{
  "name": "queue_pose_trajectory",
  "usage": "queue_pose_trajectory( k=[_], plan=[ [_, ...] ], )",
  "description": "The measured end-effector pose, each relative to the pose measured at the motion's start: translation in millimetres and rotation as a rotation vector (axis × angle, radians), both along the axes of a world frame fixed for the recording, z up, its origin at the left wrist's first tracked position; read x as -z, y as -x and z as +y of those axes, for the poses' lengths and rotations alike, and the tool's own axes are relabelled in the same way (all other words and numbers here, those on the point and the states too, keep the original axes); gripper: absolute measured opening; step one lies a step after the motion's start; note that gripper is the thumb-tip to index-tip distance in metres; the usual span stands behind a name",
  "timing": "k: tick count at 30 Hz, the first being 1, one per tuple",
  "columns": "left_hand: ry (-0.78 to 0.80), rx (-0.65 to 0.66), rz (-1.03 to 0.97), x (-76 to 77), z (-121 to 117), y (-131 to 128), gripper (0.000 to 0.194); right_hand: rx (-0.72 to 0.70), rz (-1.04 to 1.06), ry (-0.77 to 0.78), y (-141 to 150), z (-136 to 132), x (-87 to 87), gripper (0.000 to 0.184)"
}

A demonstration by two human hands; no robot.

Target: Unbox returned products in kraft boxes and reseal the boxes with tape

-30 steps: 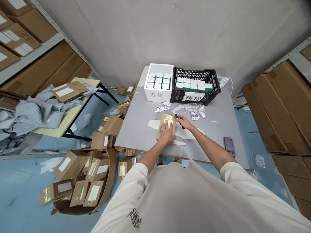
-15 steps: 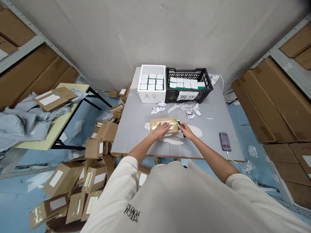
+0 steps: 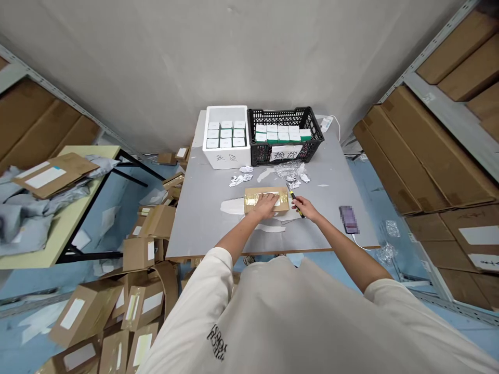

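The worktop (image 3: 187,234) spreads in front of you, its near edge partly covered by your arms and shirt. The floor cartons (image 3: 136,306) to your left run out of view at the bottom, and the heap on the side table (image 3: 83,202) is cut off at the left. At the back, the black crate (image 3: 259,156) stands beside the white box (image 3: 220,158); the lower parts of the small boxes in both are hidden by the walls. The taped carton (image 3: 250,195) lies crosswise near the middle of the worktop, its label partly under your left hand (image 3: 266,205), whose fingers are spread on the top. The phone (image 3: 349,219), at the right, has a pixelated screen you can't read. Your right hand (image 3: 306,208) pinches the cutter (image 3: 292,196) in its fingers, which cover part of the handle; the blade is too small to make out clearly.

Against a second ago, your view has swung right, showing more of the right-hand shelf. The carton, which then pointed away from you, has turned sideways, and your left hand has stayed on it. Half a second ago the cutter was close against the carton's right end; now it is a little clear of it.
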State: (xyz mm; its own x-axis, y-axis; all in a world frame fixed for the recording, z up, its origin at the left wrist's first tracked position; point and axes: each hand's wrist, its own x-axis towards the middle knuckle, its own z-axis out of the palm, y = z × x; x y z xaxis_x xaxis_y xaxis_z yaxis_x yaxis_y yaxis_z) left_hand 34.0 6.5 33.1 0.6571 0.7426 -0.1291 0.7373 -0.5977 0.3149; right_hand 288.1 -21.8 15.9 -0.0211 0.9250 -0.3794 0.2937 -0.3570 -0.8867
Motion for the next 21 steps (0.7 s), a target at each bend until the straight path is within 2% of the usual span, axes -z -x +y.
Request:
queue_pose_trajectory(
  k=[3, 6, 10, 14, 17, 21],
  plan=[
    [-0.04, -0.096, 0.015, -9.6, 1, -21, 0.066, -0.1, -0.115, -0.059, -24, 2, -8.7, 0.039],
    [-0.047, -0.131, 0.039, -14.0, 1, -40, 0.059, -0.192, -0.159, -0.091, -46, 5, -15.6, 0.04],
    [-0.021, -0.144, 0.08, -10.5, 1, -53, 0.061, -0.231, -0.152, -0.078, -67, 10, -19.2, 0.038],
    [-0.021, -0.171, 0.094, -5.2, 0, -56, 0.061, -0.364, -0.216, -0.093, -80, 19, -21.1, 0.033],
    [-0.016, -0.196, 0.099, -3.5, -1, -58, 0.063, -0.499, -0.363, -0.169, -85, 31, -23.9, 0.03],
    [-0.025, -0.195, 0.085, -0.5, -2, -58, 0.058, -0.646, -0.658, -0.279, -84, 51, -29.3, 0.032]
  ],
)
